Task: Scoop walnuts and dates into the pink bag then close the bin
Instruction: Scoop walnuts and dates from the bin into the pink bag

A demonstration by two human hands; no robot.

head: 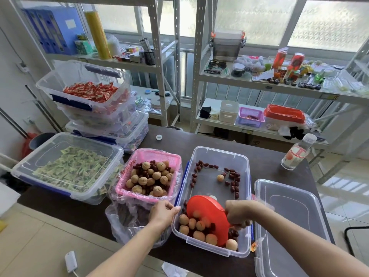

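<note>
A clear plastic bin [242, 166] stands on the dark table, tipped toward me, with walnuts [199, 234] and dark red dates [235, 184] inside. My right hand [238, 214] grips the handle of a red scoop [207, 214] that is pushed down into the walnuts at the bin's near end. My left hand [162, 213] grips the bin's near left corner. Left of the bin sits a pink basket [139, 156] lined with a pink plastic bag [123, 216], heaped with walnuts and dates. The bin's clear lid [289, 216] lies on the table to the right.
A closed clear bin of green packets [67, 166] sits at the left, with stacked bins of red packets [89, 92] behind it. A water bottle [297, 152] and a white bottle cap [159, 137] stand on the table's far side. Metal shelves [197, 80] rise behind.
</note>
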